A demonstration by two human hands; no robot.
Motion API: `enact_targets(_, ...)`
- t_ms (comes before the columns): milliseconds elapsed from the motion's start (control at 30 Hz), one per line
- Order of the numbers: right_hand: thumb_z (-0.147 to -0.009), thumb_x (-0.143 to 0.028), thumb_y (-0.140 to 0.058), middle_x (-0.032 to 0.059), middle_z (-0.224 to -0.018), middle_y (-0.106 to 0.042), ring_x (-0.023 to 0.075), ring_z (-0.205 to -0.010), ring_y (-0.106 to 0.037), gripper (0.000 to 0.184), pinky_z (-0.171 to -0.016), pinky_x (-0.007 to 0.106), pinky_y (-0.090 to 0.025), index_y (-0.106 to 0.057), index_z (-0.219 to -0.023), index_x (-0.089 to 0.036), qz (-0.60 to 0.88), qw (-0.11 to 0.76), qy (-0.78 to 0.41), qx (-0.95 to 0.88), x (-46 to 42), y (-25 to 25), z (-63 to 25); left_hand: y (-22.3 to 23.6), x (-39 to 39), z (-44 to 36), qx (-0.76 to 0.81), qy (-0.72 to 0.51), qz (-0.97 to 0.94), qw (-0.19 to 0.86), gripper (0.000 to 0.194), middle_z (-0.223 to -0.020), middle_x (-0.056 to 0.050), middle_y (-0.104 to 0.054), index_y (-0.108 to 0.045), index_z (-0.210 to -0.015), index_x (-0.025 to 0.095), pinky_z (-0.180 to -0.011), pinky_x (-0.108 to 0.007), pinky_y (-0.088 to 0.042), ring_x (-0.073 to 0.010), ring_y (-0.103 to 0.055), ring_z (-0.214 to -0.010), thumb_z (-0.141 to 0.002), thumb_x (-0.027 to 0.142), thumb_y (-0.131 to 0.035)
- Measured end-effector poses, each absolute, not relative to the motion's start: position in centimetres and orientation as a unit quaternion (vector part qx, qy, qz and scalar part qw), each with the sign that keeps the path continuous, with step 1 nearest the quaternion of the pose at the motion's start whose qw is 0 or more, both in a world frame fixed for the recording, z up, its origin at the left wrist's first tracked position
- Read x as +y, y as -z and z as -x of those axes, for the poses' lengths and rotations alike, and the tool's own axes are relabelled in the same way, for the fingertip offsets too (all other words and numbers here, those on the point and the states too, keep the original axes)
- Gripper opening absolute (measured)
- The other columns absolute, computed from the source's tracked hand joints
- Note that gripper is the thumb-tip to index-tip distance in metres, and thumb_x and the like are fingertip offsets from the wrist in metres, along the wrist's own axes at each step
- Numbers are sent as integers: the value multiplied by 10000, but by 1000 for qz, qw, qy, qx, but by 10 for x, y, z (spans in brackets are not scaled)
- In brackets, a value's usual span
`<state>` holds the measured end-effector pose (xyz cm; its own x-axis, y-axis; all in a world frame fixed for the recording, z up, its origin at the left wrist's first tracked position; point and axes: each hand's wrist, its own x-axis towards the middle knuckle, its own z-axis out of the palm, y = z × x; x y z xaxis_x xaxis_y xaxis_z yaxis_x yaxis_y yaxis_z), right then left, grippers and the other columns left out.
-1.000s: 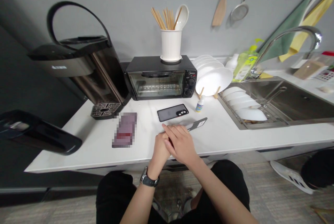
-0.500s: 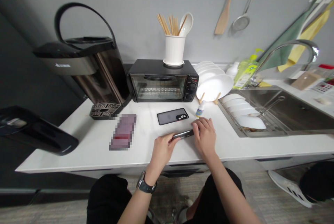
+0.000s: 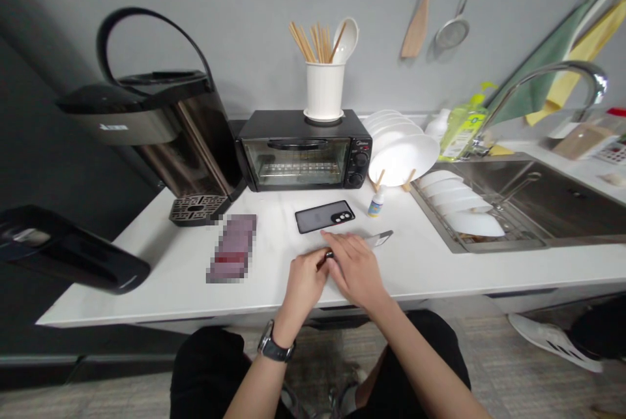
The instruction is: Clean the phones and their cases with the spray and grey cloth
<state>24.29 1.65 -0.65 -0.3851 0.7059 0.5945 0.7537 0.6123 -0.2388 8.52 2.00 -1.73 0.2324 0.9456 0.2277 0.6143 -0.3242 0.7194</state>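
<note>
My left hand (image 3: 304, 279), with a black watch at its wrist, is closed on the left end of a slim, black-edged flat object (image 3: 380, 238). A glossy grey right end with a small white patch sticks out; most of the object is covered, so I cannot tell its kind for certain. Over its middle lies my right hand (image 3: 359, 272), fingers stretched toward the left hand. Just beyond the fingers rests a black-framed phone case (image 3: 320, 217) with camera cutouts. A small white bottle (image 3: 376, 202) with a coloured label stands to its right.
A pixelated purple-red rectangle (image 3: 232, 248) lies left of my hands. Behind are a water dispenser (image 3: 195, 139), a toaster oven (image 3: 298, 161) and white plates (image 3: 403, 158). At right is the sink (image 3: 552, 210) with bowls; a dark appliance (image 3: 73, 246) fills the left edge.
My right hand has slid left along the slim object toward my left hand, uncovering the object's grey right end. My left hand has stayed nearly in place. The view has shifted slightly.
</note>
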Motion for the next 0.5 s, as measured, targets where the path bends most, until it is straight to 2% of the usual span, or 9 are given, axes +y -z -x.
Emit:
enact_targets(67,-1072,-331,-397,135,-1180,-746,292,-1039,-649,436,-985,478,-488,-594,-1406,-132,482,330,61,-809,26,7,-271,15,19,-86,516,-349,-734,270,187,-828,-36,-795,-786,-976,203,-653,-242,-457,-176,-698,-693,-979,211,-600)
enact_targets(133,-1082,-342,-378,130,-1096,-750,292,-983,-649,415,-929,458,-492,-638,-1333,-136,523,322,74,-786,34,7,-297,15,19,-87,517,-354,-729,275,186,-799,-27,-784,-784,-985,205,-628,-235,-440,-167,-682,-670,-997,297,-623)
enact_targets(200,-1086,-339,-363,130,-1114,-743,291,-1023,-648,402,-950,452,-484,-654,-1287,-148,544,325,80,-770,38,7,-313,15,20,-88,523,-349,-730,270,198,-776,-24,-775,-782,-966,202,-615,-232,-428,-163,-668,-650,-1000,325,-631)
enact_targets(267,-1083,-327,-365,125,-1139,-736,291,-1107,-637,374,-1041,471,-449,-667,-1232,-164,549,337,83,-761,39,8,-314,16,20,-88,525,-344,-732,264,209,-784,-28,-777,-779,-966,201,-617,-231,-425,-162,-669,-653,-1006,334,-623)
enact_targets(400,-1068,-315,-386,120,-1107,-734,291,-1211,-607,335,-1152,504,-365,-679,-1147,-174,529,372,78,-759,26,9,-269,17,20,-87,516,-345,-739,262,195,-849,-40,-793,-774,-981,203,-650,-244,-445,-166,-678,-679,-1000,268,-591)
enact_targets(500,-1051,-358,-412,136,-1192,-720,286,-1216,-597,374,-1154,486,-376,-662,-1238,-151,476,379,31,-793,9,9,-218,22,22,-85,529,-347,-729,261,191,-788,-53,-775,-762,-860,175,-660,-275,-467,-189,-669,-664,-916,136,-583)
